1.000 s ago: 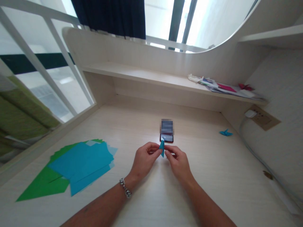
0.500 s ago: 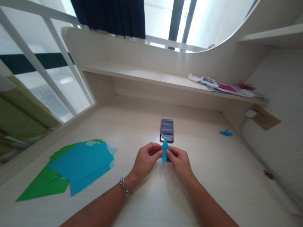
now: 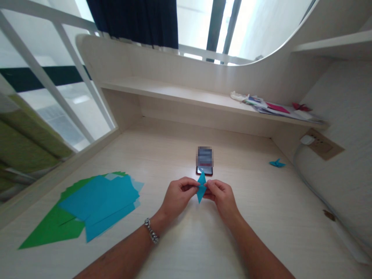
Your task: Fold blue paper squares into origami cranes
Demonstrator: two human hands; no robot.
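Between my two hands, over the middle of the desk, is a small folded blue paper (image 3: 201,190) with pointed ends at top and bottom. My left hand (image 3: 181,193) pinches its left edge between thumb and fingers. On the other edge, my right hand (image 3: 222,195) grips it the same way, with some fingers tucked behind. A phone (image 3: 205,159) with a blurred screen lies just beyond the paper, its lower end close to the paper's upper tip.
Blue paper sheets (image 3: 101,197) overlap green sheets (image 3: 49,228) on the left. A small folded blue paper piece (image 3: 277,163) sits at the right, near a cable (image 3: 305,178) running from a wall socket (image 3: 324,144). Papers (image 3: 276,107) lie on the shelf (image 3: 174,93).
My right thumb has shifted from the paper's face to its right edge, and the hand has moved slightly right. More of the paper's middle shows, looking flatter and wider.
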